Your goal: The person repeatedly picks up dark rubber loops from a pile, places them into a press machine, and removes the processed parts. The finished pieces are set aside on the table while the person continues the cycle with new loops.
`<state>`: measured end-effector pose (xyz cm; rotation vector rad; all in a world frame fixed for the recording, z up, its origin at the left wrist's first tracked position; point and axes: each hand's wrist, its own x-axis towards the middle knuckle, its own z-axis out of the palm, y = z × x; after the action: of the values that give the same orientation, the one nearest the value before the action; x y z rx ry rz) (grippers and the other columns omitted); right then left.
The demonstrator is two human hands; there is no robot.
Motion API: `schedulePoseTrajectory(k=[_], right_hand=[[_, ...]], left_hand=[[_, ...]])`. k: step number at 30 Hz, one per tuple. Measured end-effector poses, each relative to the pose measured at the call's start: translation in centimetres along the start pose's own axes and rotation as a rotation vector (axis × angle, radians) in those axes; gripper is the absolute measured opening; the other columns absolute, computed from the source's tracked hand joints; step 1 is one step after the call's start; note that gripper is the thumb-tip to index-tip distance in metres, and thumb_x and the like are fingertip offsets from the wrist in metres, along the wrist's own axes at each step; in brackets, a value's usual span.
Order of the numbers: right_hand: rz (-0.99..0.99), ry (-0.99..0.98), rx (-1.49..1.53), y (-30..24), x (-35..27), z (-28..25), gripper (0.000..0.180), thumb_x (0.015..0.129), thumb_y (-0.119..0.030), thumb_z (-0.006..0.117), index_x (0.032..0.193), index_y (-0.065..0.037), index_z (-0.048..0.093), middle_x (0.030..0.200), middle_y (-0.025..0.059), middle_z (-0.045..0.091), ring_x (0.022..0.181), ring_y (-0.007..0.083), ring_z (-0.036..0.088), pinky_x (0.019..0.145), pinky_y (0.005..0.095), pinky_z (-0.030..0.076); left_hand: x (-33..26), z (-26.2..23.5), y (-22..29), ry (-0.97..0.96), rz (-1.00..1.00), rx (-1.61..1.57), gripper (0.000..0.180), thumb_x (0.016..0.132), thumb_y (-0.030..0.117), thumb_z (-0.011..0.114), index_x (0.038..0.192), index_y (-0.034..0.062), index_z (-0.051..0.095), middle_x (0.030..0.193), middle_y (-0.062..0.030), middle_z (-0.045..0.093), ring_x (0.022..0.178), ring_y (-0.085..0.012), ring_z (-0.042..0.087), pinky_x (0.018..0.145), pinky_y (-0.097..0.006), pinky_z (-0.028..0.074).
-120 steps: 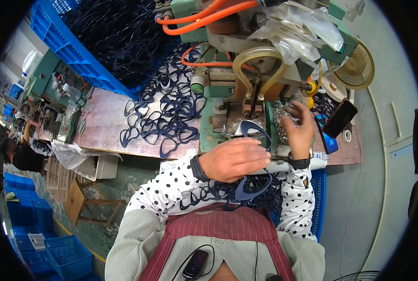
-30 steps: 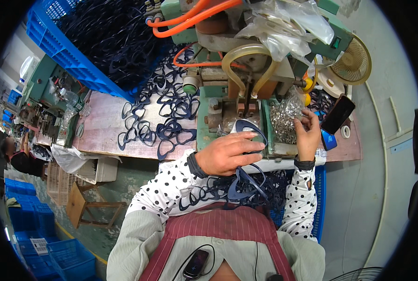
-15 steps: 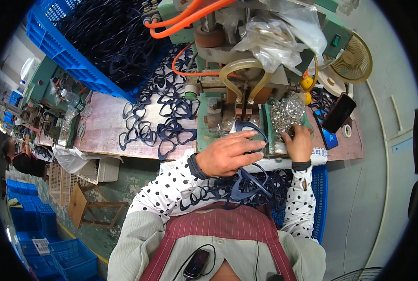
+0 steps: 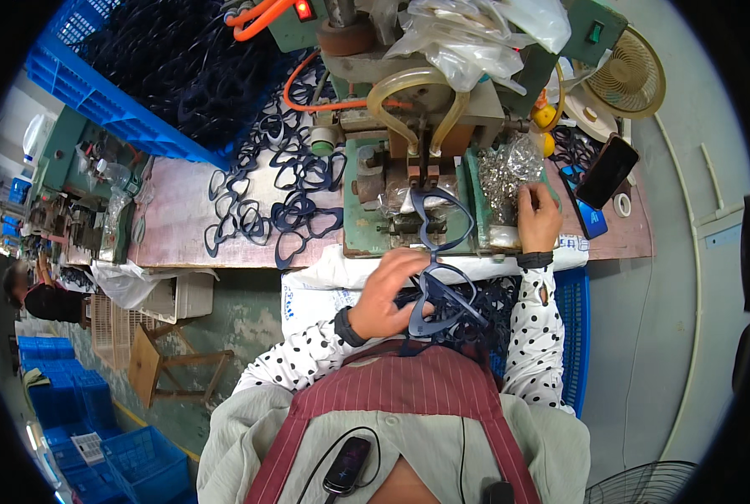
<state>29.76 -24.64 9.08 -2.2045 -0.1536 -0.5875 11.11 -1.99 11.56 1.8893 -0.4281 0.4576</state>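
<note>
A dark blue eyeglass frame front [image 4: 430, 326] is in my left hand [image 4: 392, 296], gripped at its near half between thumb and fingers. Its far rim reaches up to the metal jaws [image 4: 424, 172] of a green bench press [image 4: 362, 239]; whether it touches them I cannot tell. My right hand [image 4: 540, 220] rests with curled fingers at the right side of a green tray of small shiny metal parts [image 4: 497, 178]. What those fingertips hold, if anything, is too small to make out. More dark blue frames [image 4: 497, 315] lie heaped below my hands, over my lap.
Loose frame fronts [image 4: 295, 206] are spread on the table left of the press. Beyond them stands a blue crate [image 4: 131, 105] full of dark frames. A phone [image 4: 608, 172], a tape roll [image 4: 622, 205] and a fan [image 4: 627, 74] are at the right. Clear plastic bags [image 4: 467, 42] hang over the press.
My left hand has moved down, and the eyeglass frame now extends lengthwise from it toward the press jaws. The right hand stays by the metal parts, its fingers now at the tray's right side.
</note>
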Motion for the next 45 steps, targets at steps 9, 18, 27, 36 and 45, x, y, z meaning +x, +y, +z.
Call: schedulePoseTrajectory(k=[9,18,27,36,45], right_hand=[[0.036,0.003,-0.074,0.7,-0.2,0.1,0.012,0.089,-0.018,0.064,0.095,-0.007,0.065,0.077,0.0119,0.069,0.068,0.0292,0.067,0.063,0.0389,0.051],[0.019,-0.025,0.040,0.6,-0.3,0.1,0.007,0.093,-0.011,0.058,0.097,-0.005,0.061,0.080,0.0110,0.070,0.070,0.0224,0.070,0.062,0.0356,0.052],[0.000,-0.255,0.499,-9.6,-0.3,-2.5,0.013,0.082,-0.003,0.068,0.094,-0.002,0.072,0.083,0.0039,0.067,0.070,0.0097,0.057,0.064,0.0227,0.044],[0.063,-0.490,0.565,-14.8,-1.1,-2.0,0.037,0.073,-0.006,0.075,0.105,0.000,0.058,0.081,0.0041,0.070,0.057,0.0026,0.044,0.050,0.0214,0.035],[0.132,-0.465,0.870,-15.7,-1.1,0.3,0.052,0.073,-0.001,0.074,0.115,0.003,0.044,0.082,0.0082,0.068,0.066,0.0055,0.055,0.057,0.0208,0.043]], left_hand=[[1.9,1.0,3.1,-0.030,0.020,0.243,0.036,0.084,0.035,0.069,0.093,0.0004,0.066,0.107,-0.0120,0.061,0.100,-0.0308,0.052,0.089,-0.040,0.038],[0.6,4.0,2.4,0.290,0.107,0.530,0.031,0.075,0.030,0.071,0.095,0.0078,0.063,0.121,-0.0107,0.054,0.114,-0.0315,0.048,0.100,-0.051,0.031],[-0.3,3.2,2.0,0.482,0.223,0.705,0.027,0.074,0.021,0.077,0.098,0.0114,0.071,0.107,-0.0060,0.054,0.095,-0.0250,0.050,0.082,-0.041,0.038],[-0.7,4.8,1.4,0.480,0.107,0.228,0.031,0.077,-0.009,0.072,0.107,-0.0044,0.064,0.115,-0.0155,0.054,0.099,-0.0258,0.063,0.082,-0.030,0.053],[0.3,-1.5,2.6,0.358,0.326,0.472,0.024,0.077,0.019,0.075,0.093,0.0017,0.069,0.096,-0.0098,0.062,0.072,-0.0241,0.060,0.060,-0.035,0.047]])
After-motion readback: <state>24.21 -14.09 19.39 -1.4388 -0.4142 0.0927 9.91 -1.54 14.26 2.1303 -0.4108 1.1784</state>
